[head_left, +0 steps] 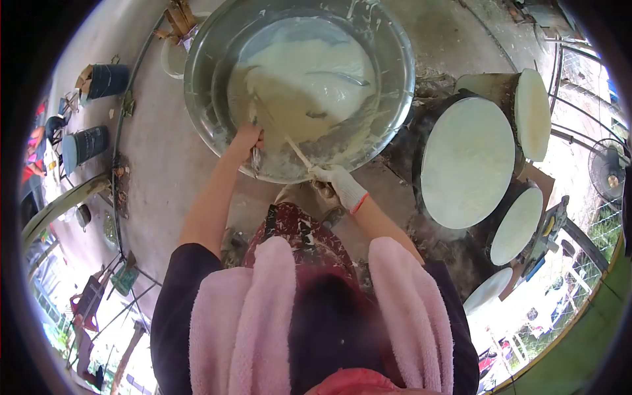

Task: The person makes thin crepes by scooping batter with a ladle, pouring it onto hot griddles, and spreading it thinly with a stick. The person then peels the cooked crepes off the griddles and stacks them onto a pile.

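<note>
In front of me stands a wide metal basin [197, 85] holding pale, creamy batter [322, 69]. My left hand [248, 138], bare, is closed over the basin's near left side around a slim, batter-smeared tool [255, 163]; its exact kind is unclear. My right hand [336, 184] wears a white glove with an orange-red cuff and is closed on the lower end of a thin, light stick [289, 141] at the near rim. The stick slants up and left, its far end close to the tool's upper part. A curved dark shape [347, 78] shows in the batter.
To the right are several round, white-topped drum-like surfaces, the largest one [467, 163] close to the basin. A fan [607, 170] stands at the far right. Dark buckets [85, 146] are on the left, and a pale container with wood pieces [174, 58] sits beside the basin.
</note>
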`<state>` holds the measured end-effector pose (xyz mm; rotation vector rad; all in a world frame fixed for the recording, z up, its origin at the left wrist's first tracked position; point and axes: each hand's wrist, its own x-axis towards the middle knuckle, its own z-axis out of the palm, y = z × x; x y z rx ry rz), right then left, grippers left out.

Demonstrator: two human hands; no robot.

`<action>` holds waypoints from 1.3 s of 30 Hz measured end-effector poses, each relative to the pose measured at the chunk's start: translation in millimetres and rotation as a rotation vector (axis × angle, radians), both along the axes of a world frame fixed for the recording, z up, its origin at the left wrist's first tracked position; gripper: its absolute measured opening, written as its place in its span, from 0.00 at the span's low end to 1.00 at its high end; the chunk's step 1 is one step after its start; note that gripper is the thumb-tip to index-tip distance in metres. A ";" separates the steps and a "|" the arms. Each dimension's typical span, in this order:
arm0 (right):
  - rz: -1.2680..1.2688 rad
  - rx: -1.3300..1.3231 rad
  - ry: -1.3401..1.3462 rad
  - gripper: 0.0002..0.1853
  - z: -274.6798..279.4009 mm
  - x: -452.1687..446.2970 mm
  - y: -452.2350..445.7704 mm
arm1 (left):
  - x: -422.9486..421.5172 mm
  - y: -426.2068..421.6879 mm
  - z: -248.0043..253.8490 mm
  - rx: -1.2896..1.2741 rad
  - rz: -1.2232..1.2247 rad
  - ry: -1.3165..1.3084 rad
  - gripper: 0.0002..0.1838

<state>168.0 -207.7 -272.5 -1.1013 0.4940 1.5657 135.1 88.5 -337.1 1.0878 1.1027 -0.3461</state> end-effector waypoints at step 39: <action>0.012 -0.363 -0.165 0.18 172.1 -87.8 -124.8 | -108.4 -3.0 67.3 -0.074 -0.617 0.080 0.13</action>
